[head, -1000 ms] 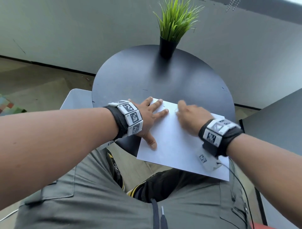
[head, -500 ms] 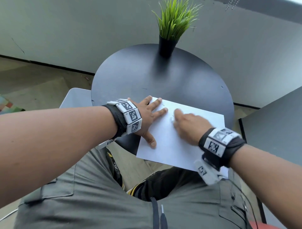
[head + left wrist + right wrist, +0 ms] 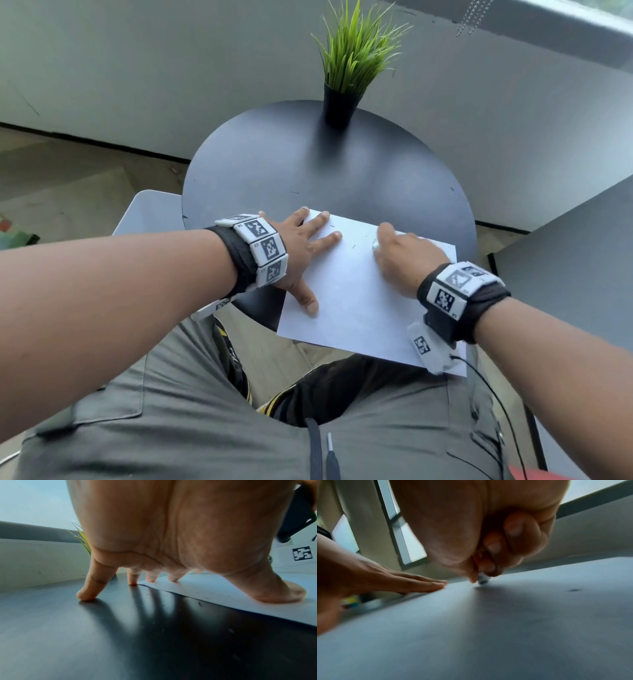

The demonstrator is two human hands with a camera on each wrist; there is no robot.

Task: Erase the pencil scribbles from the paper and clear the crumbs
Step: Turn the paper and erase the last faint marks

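Right hand (image 3: 402, 258) pinches a small eraser (image 3: 482, 579) between thumb and curled fingers, tip down on the paper (image 3: 356, 294). Left hand (image 3: 301, 253) lies flat, fingers spread, pinning the sheet's left edge on the round table (image 3: 308, 178). Crumbs (image 3: 199, 603) dot paper and table. Risk: the sheet overhangs the near edge — hard rubbing could crease it.

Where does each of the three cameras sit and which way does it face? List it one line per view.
Head: looks down from above at the paper on the round table; both forearms and the lap show.
Left wrist: low under the left hand, facing along its spread fingers.
Right wrist: under the right hand, facing the eraser it pinches.
Shared: both wrist views show the paper; the right wrist view also shows the left hand.
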